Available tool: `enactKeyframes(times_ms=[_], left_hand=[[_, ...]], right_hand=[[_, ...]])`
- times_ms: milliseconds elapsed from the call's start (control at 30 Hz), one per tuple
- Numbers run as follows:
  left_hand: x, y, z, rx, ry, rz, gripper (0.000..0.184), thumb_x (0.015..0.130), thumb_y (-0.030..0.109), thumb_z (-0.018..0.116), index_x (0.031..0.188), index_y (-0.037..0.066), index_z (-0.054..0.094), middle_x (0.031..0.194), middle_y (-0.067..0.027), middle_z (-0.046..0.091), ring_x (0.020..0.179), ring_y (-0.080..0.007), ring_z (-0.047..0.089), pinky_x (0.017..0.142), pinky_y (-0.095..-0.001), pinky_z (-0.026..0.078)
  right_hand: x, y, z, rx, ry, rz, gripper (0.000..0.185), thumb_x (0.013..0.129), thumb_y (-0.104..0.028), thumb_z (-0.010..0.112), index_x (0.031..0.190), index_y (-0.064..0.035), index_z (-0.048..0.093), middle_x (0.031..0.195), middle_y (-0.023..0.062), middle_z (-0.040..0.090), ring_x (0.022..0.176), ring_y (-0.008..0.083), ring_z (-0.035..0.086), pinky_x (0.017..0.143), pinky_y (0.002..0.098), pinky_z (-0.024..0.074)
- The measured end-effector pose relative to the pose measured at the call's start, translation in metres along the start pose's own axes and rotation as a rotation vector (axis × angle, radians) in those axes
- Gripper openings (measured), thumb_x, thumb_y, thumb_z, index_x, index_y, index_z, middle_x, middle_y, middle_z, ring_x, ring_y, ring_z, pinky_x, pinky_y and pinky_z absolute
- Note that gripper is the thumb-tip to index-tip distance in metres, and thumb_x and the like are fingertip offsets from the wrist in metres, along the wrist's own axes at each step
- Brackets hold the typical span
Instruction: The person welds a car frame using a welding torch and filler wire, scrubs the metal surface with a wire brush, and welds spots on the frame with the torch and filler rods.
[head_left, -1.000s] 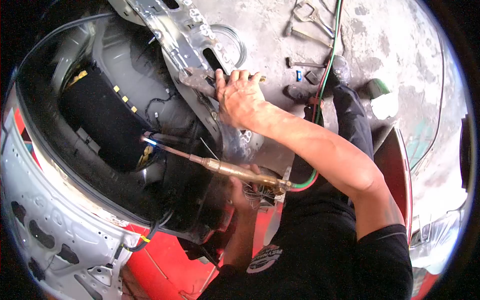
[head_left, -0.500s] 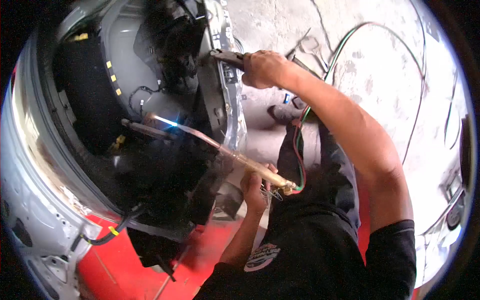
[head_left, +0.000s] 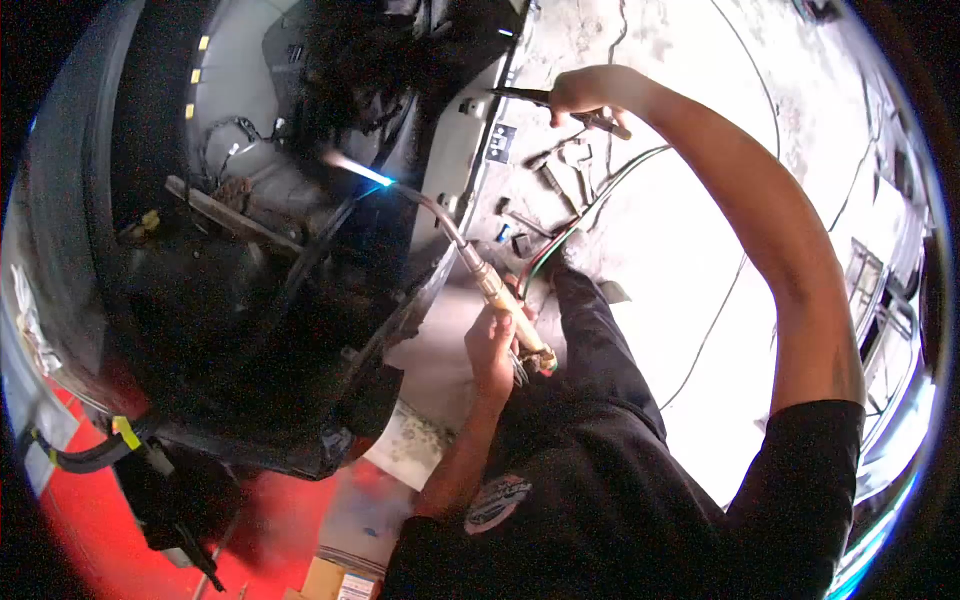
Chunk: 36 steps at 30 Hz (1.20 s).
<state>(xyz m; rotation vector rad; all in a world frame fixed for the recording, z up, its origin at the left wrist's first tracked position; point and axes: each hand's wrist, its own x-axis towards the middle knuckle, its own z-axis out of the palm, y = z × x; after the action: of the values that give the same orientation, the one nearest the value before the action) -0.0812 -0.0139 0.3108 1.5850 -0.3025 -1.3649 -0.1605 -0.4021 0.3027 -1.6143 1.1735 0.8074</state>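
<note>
My left hand is wrapped round the brass body of a gas torch, whose bent tube points up and left. From its tip a lit flame, blue at the base and whitish ahead, reaches over the dark car body interior. My right hand is closed on pliers, their dark narrow jaws pointing left at the edge of the car's metal panel. Whether the jaws touch that edge I cannot tell. Part of the torch grip is hidden by my fingers.
Red and green hoses run from near the torch across the pale floor. Several hand tools lie there by the panel. A metal strip crosses the car's interior. Red flooring and a cardboard box are below.
The view has shifted. My right hand with the pliers has moved right, away from the panel. The torch has swung to a steeper angle, its flame now nearer the panel and clear of the strip.
</note>
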Motion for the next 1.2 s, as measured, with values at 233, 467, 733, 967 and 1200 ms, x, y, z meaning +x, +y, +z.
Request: enactKeyframes(times_ms=[233,467,733,967,1200], left_hand=[[0.0,0.004,-0.015,-0.091,-0.017,0.026,0.034,0.099,0.03,0.06,0.113,-0.001,0.066,0.09,-0.0059,0.071,0.061,-0.0053,0.048,0.053,-0.022,0.034],[0.001,-0.001,-0.025,-0.104,-0.047,0.003,0.031,0.1,0.025,0.06,0.115,-0.001,0.065,0.09,-0.0065,0.071,0.061,-0.0052,0.048,0.052,-0.0226,0.035],[0.002,0.007,-0.036,-0.095,-0.094,-0.025,0.018,0.103,0.023,0.054,0.109,0.008,0.062,0.098,-0.0053,0.069,0.072,-0.0118,0.059,0.062,-0.0233,0.044],[0.007,0.007,-0.028,-0.095,-0.044,0.038,0.031,0.101,0.027,0.06,0.117,0.001,0.064,0.09,-0.0072,0.072,0.059,-0.0043,0.044,0.052,-0.0219,0.034],[0.007,0.0,-0.029,-0.004,-0.016,0.049,0.029,0.102,0.025,0.059,0.114,0.0,0.064,0.091,-0.0078,0.072,0.06,-0.0054,0.047,0.053,-0.0225,0.036]], right_hand=[[-0.011,-0.005,0.015,0.105,-0.021,0.117,0.021,0.085,-0.021,0.065,0.093,-0.0023,0.063,0.072,0.0079,0.063,0.058,0.019,0.061,0.048,0.0391,0.0413],[0.007,0.007,0.013,0.145,-0.083,0.187,0.031,0.085,-0.023,0.065,0.111,-0.0086,0.058,0.08,0.0112,0.062,0.066,0.0246,0.065,0.059,0.0429,0.0529],[0.026,0.025,0.018,0.157,-0.09,0.129,0.028,0.088,-0.021,0.066,0.107,-0.0015,0.058,0.076,0.0129,0.061,0.055,0.0237,0.062,0.042,0.0394,0.048],[0.024,0.027,0.021,0.201,-0.075,0.109,0.023,0.092,-0.016,0.062,0.101,0.0052,0.058,0.071,0.0126,0.06,0.047,0.0221,0.059,0.036,0.0388,0.0473],[0.023,0.031,0.016,0.158,-0.077,0.071,0.022,0.091,-0.014,0.063,0.099,0.0061,0.059,0.066,0.0122,0.06,0.044,0.0214,0.059,0.037,0.0388,0.0486]])
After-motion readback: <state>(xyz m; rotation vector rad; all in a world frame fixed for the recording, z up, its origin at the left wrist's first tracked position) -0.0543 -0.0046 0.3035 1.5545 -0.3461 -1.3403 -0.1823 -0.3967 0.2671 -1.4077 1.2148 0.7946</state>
